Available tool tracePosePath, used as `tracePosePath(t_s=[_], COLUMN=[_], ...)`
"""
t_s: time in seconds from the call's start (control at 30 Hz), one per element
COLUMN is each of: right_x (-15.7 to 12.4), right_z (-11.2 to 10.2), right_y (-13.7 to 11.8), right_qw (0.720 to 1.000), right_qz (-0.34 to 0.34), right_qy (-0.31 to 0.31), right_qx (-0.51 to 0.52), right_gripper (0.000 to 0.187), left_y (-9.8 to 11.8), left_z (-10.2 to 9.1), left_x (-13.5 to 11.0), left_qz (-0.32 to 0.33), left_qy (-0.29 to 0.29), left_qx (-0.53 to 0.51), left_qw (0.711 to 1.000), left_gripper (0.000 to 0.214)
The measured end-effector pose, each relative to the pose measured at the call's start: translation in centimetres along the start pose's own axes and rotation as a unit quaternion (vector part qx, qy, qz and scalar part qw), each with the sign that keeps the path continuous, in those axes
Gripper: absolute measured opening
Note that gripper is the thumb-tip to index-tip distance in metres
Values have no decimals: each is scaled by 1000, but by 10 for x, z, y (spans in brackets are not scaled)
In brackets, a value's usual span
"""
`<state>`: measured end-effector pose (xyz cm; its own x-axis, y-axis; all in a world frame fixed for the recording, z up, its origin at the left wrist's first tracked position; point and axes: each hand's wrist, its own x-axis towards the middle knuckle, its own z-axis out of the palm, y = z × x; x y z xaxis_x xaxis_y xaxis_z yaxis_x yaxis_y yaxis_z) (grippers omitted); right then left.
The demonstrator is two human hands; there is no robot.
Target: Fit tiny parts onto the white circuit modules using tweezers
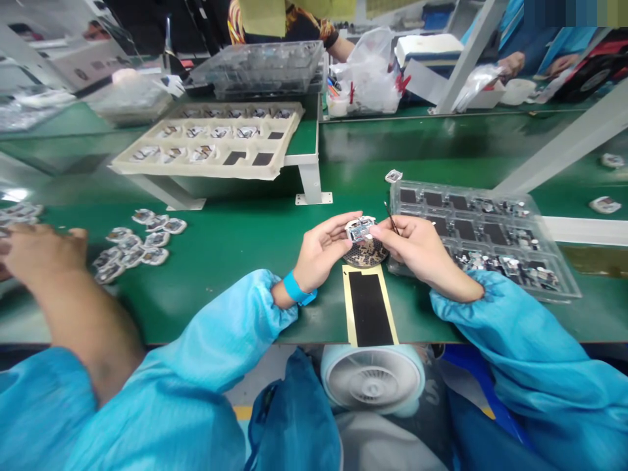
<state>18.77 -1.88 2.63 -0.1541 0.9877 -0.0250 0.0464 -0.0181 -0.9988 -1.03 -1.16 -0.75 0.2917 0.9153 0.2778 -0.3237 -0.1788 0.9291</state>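
Pinching a small white part [360, 227] between thumb and fingers, the person's left hand [320, 250] held it over a round pad [367, 258] on the green table [220, 288]. The right hand [415, 247] gripped a thin dark tool [391, 217] that pointed upward, its fingertips at the part's right edge. A clear tray [570, 288] of pieces lay just beside that hand; a cluster of white parts [131, 243] lay well apart, to the left.

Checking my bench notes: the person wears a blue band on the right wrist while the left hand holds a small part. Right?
Wrong side: the head view shows the blue band worn at the left hand, which does hold the small part.
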Motion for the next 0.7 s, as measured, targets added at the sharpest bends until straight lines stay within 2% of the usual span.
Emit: tracePosePath(t_s=[0.2, 0.7], right_x=[0, -1], right_z=[0, 0], right_y=[-1, -1], right_qw=[1000, 1000], right_qz=[-7, -1], right_qy=[12, 2], right_qx=[-4, -8], right_gripper=[36, 37], left_y=[-1, 1], left_z=[-1, 1], left_x=[1, -1], left_qz=[-13, -14], left_qy=[-1, 12], left_qx=[-22, -2], left_qw=[1000, 1000], left_gripper=[41, 43])
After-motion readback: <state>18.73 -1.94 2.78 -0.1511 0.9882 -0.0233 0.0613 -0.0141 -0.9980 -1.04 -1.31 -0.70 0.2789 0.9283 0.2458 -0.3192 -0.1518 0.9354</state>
